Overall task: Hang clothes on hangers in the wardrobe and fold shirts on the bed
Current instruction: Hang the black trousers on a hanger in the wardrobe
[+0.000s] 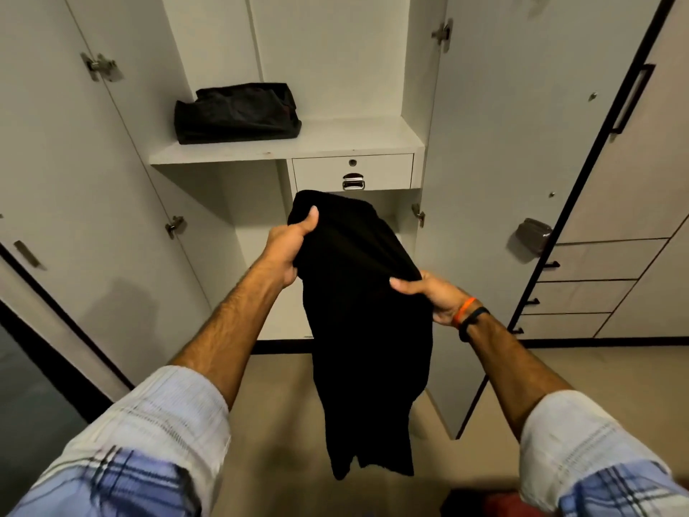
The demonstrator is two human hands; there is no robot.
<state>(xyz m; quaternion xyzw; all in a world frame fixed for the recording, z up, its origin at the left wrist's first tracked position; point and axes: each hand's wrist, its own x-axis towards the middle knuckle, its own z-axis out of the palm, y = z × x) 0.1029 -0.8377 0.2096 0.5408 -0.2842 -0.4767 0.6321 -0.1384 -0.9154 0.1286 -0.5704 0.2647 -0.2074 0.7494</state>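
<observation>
Black garment (358,311) pinched in my left hand (289,248) and right hand (428,296), facing open wardrobe (283,143); no hanger visible. Hanging, folding both appear pending.

Locked drawer (352,171) (chrome handle (352,182))

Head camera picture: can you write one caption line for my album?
Both hands, left hand and right hand, hold up a black garment before the open wardrobe.
</observation>
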